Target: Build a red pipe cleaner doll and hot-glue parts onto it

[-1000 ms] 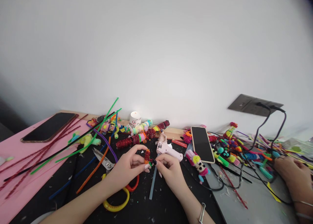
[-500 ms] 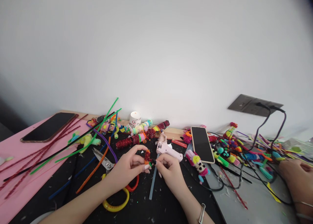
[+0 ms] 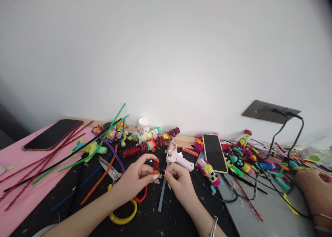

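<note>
My left hand (image 3: 136, 177) pinches a small red and orange pipe-cleaner coil (image 3: 156, 165) over the black mat (image 3: 171, 219). My right hand (image 3: 180, 181) pinches a small black piece (image 3: 162, 172) at the coil's lower end, fingers closed. The two hands meet at the middle of the table. Just behind them lies a pink glue gun (image 3: 178, 157), and a clear glue stick (image 3: 163, 192) lies under my right hand. Scissors (image 3: 111, 169) with yellow and red handles rest by my left wrist.
Loose pipe cleaners (image 3: 85, 153) fan over the pink sheet (image 3: 23, 181) at left, beside a dark phone (image 3: 53, 134). A second phone (image 3: 214, 152) and many colourful coils lie right. Another person's hand (image 3: 315, 190) rests at far right. Cables run to a wall socket (image 3: 269, 111).
My hands have hardly moved; the right fingers shifted slightly left on the black piece. The other person's hand at right drew back toward the edge.
</note>
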A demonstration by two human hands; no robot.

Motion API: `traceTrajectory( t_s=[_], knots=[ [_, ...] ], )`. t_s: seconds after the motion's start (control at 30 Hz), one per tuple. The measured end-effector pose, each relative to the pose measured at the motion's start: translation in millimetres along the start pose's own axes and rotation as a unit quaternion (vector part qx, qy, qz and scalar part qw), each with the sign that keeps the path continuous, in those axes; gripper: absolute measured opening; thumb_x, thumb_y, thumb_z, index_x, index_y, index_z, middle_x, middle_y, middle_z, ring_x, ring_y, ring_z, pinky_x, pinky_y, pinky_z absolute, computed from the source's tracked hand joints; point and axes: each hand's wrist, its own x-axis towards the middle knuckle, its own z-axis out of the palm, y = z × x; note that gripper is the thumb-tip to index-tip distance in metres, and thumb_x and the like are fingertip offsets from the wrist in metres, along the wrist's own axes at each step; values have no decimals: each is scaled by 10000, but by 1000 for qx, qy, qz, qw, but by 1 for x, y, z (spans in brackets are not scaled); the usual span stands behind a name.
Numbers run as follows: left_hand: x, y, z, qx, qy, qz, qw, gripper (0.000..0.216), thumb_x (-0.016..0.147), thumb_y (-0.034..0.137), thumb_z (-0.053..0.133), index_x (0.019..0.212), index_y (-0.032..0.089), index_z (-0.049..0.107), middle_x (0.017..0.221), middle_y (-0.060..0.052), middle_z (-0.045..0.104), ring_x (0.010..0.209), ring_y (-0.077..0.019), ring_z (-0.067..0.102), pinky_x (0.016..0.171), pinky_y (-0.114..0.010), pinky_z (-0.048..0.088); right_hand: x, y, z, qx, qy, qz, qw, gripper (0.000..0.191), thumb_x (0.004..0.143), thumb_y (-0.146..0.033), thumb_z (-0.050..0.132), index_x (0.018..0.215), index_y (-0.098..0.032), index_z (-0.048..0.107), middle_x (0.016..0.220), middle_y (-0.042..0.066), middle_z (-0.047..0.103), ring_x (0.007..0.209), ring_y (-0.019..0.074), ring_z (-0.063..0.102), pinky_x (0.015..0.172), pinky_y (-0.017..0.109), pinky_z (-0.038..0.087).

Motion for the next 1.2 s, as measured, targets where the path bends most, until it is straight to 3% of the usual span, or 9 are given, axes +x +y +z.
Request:
traceTrajectory(
  t_s=[0.5,0.77,1.2],
  knots=[
    [-1,2,-2,13,-12,7,1000,279,879,284,512,1140,212,447,801,-21,710,797,-211,700,769,-347,513,1,0,-1,-9,4,2,1000,299,818,-395,569,608,-190,511,452,-57,412,415,89,330,432,235,239],
    [3,1,-2,-22,-20,4,1000,297,854,308,543,1117,205,451,683,18,656,622,-153,640,579,-256,461,0,-1,-2,-10,-5,3,1000,295,817,-392,578,611,-188,524,450,-56,428,415,93,350,439,239,256],
    [0,3,-4,-122,-64,-62,989,349,833,346,625,1095,223,430,756,-2,678,668,-136,652,657,-266,487,5,5,-3,100,-58,36,993,324,777,-441,633,622,-177,526,479,-40,506,423,90,411,463,232,299]
  ],
)
